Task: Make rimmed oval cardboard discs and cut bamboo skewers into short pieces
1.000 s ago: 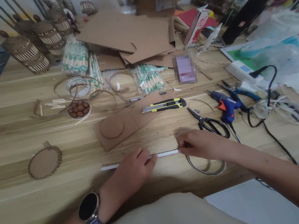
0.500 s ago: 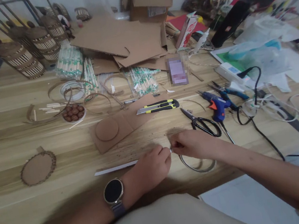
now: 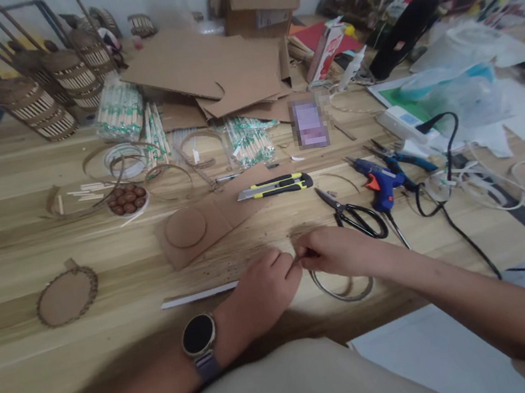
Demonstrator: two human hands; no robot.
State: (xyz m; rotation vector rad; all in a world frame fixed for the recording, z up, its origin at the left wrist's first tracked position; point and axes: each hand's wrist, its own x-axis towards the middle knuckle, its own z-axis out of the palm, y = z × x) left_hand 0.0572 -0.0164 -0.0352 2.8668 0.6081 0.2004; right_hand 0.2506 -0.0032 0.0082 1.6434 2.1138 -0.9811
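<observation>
My left hand (image 3: 268,288), with a watch (image 3: 199,335) on its wrist, is closed around a narrow white strip (image 3: 201,296) that sticks out to its left. Fingertips of both hands nearly meet. My right hand (image 3: 330,252) is pinched at the strip's other side, and a thin curled band (image 3: 344,297) hangs in a loop below it. The fingers hide where strip and band run between them. Above the hands lie a yellow-black cutter (image 3: 275,186) and a cardboard piece with a disc (image 3: 185,228). Black scissors (image 3: 354,213) are just beyond my right hand.
A blue glue gun (image 3: 380,182), pliers (image 3: 403,161) and cables lie at the right. A bowl of brown balls (image 3: 128,200) and a round cardboard piece (image 3: 67,296) are at the left. Cardboard sheets (image 3: 203,64), packed sticks (image 3: 120,110) and small barrel-shaped crafts (image 3: 30,102) stand behind.
The hands have shifted very slightly left, and their fingertips are closer together. The white strip's end has moved a little left with them.
</observation>
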